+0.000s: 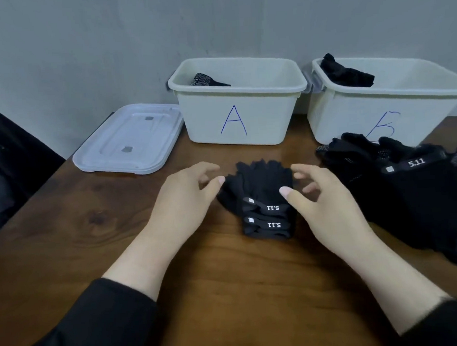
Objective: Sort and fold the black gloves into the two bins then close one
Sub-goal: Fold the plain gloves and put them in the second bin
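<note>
A stacked pair of black fingerless gloves (263, 197) with white "5.11" wrist tabs lies flat on the table centre. My left hand (186, 199) hovers at its left edge, fingers relaxed, thumb tip close to the fabric. My right hand (322, 194) hovers at its right edge, fingers loosely curled, thumb over the glove's right side; neither hand grips it. Bin A (245, 123) holds a dotted black glove (205, 80). Bin B (352, 117) holds a black glove (347, 73) at its left rim.
A heap of black gloves (415, 188) covers the table at the right, in front of bin B. A clear plastic lid (129, 141) lies flat left of bin A. A dark chair (7, 165) stands at the far left. The grey wall is behind the bins.
</note>
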`<state>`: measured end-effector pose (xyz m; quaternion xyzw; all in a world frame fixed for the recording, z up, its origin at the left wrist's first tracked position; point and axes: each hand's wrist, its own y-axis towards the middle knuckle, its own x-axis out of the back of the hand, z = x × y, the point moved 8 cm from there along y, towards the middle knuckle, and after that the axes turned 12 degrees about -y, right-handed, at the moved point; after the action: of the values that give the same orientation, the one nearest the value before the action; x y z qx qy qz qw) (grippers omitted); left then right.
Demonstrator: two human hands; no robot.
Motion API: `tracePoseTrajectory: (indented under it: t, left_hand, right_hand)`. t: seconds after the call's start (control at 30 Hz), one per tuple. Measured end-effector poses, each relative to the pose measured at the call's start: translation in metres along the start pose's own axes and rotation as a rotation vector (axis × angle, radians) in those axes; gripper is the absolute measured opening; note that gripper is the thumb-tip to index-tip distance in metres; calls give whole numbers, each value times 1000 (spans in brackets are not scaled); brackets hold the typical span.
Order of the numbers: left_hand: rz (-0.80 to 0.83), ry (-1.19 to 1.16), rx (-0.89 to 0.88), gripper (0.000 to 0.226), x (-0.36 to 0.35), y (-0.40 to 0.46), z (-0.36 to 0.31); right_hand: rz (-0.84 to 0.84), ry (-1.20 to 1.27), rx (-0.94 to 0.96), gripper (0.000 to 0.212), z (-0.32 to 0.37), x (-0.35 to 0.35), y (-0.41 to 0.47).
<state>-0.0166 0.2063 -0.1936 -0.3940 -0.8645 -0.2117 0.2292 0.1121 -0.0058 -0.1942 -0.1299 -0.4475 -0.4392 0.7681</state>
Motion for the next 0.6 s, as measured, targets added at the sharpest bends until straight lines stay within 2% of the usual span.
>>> tracePoseTrajectory:
  t: [0.1,0.2,0.3,0.37,0.47,0.6]
  left_hand:
    - [126,35,-98,38,-14,-3,-7]
    - [228,87,-106,45,-25,-6,-2]
    - [313,181,-61,54,-30,-5,6]
    - [310,213,-54,60,-29,-3,7]
    - [280,215,-60,64,-29,-1,8]
    - [268,192,-73,64,-28,-1,10]
  right_hand:
    - [111,-41,239,35,10,-9,-17]
    - [177,-104,248,39,-1,-19,-17]
    - [173,-133,261,29,-1,-24,-11]
    - [98,-138,285,21,4,-21,-11]
    - [-25,-161,332,22,14,-8,-16]
    - [48,-187,380,27,18,-9,-25]
